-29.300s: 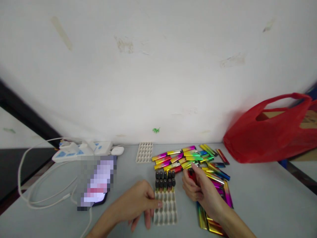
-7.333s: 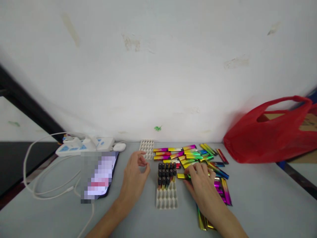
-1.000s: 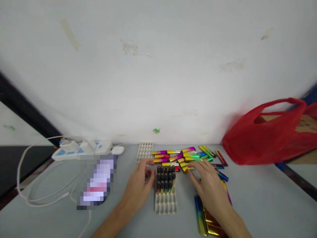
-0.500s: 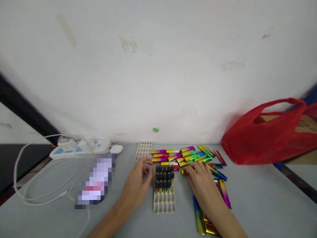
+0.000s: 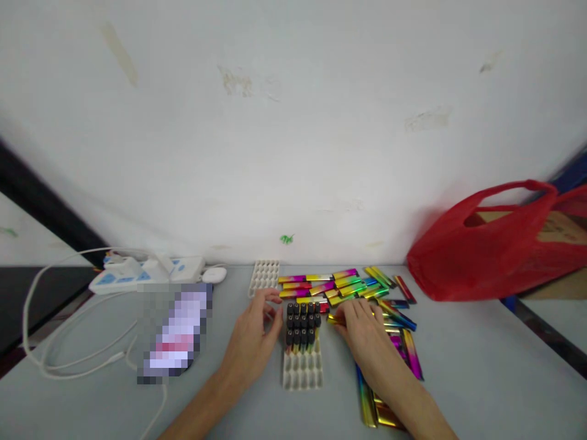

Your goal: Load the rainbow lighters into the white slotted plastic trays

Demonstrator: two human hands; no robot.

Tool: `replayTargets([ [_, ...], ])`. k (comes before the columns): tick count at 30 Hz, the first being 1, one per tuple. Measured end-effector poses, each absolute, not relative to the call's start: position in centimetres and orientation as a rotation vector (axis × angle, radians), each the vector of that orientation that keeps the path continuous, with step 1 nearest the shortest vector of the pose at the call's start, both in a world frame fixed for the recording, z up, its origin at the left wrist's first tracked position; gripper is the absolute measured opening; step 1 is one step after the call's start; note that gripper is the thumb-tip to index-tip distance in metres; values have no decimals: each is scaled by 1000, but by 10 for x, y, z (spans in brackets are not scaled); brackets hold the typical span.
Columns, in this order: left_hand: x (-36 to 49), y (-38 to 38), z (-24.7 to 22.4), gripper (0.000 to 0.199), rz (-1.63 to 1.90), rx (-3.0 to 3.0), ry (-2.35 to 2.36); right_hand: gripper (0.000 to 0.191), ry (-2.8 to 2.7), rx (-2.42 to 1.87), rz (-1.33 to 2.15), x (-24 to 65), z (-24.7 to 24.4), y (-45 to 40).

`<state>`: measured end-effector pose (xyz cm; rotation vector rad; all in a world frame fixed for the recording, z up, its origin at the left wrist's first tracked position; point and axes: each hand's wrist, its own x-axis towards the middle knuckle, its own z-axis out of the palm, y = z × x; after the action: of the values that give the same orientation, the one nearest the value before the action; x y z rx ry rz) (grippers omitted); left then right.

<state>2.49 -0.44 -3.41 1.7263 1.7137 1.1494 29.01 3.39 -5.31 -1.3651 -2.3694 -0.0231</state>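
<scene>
A white tray (image 5: 302, 373) with hollows stands between my hands, its far rows filled with upright black-tipped sticks (image 5: 303, 321). My left hand (image 5: 254, 330) rests just left of the tray, fingers curved and apart, with nothing visible in them. To the tray's right, my right hand (image 5: 362, 327) is closed on a shiny gold stick (image 5: 336, 319), whose end pokes out toward the tray. Colourful metallic sticks (image 5: 351, 287) lie in a loose pile behind and beside my right hand. More of them (image 5: 367, 403) lie partly hidden under my right forearm.
A second white tray (image 5: 265, 276) lies near the wall. On the left are a power strip (image 5: 137, 280) with white cables and a blurred phone (image 5: 183, 336). A red plastic bag (image 5: 481, 256) sits at the right by the wall.
My right hand has shifted slightly left, and the gold stick's end now shows more, closer to the tray. My left hand has kept its pose; the whole view has moved slightly.
</scene>
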Motion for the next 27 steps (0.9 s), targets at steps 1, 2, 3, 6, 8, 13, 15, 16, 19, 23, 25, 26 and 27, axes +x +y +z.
replayTargets([
  [1, 25, -4, -34, 27, 1147, 1728, 1711, 7, -2350, -1350, 36, 289, -47, 31],
  [2, 25, -5, -33, 26, 1145, 1729, 1708, 5, -2320, -1333, 99, 288, -41, 29],
  [3, 25, -5, -33, 26, 1145, 1729, 1707, 3, -2270, -1325, 168, 287, -35, 26],
  [6, 25, -5, -33, 26, 1150, 1728, 1703, 12, -2031, -1289, 430, 285, -17, 18],
  [8, 26, -5, -32, 25, 1150, 1730, 1701, 20, -1861, -1263, 608, 283, -8, 15],
  [13, 28, -8, -26, 38, 1231, 1695, 1764, 34, -1444, -1214, 1008, 283, -4, 17],
  [15, 27, -10, -22, 37, 1211, 1669, 1822, 36, -1278, -1224, 1094, 283, -7, 19],
  [16, 27, -11, -21, 35, 1185, 1671, 1858, 35, -1195, -1218, 1126, 282, -9, 20],
  [19, 23, -11, -17, 35, 1145, 1700, 1969, 39, -921, -1107, 1273, 280, -10, 21],
  [23, 21, -9, -19, 35, 1133, 1727, 2040, 48, -726, -924, 1549, 276, -1, 20],
  [25, 21, -8, -21, 41, 1118, 1750, 2040, 51, -720, -856, 1641, 275, 3, 19],
  [26, 21, -8, -22, 45, 1112, 1762, 2026, 51, -719, -837, 1672, 275, 5, 18],
  [27, 21, -8, -23, 49, 1110, 1773, 2007, 50, -721, -831, 1699, 275, 5, 18],
])
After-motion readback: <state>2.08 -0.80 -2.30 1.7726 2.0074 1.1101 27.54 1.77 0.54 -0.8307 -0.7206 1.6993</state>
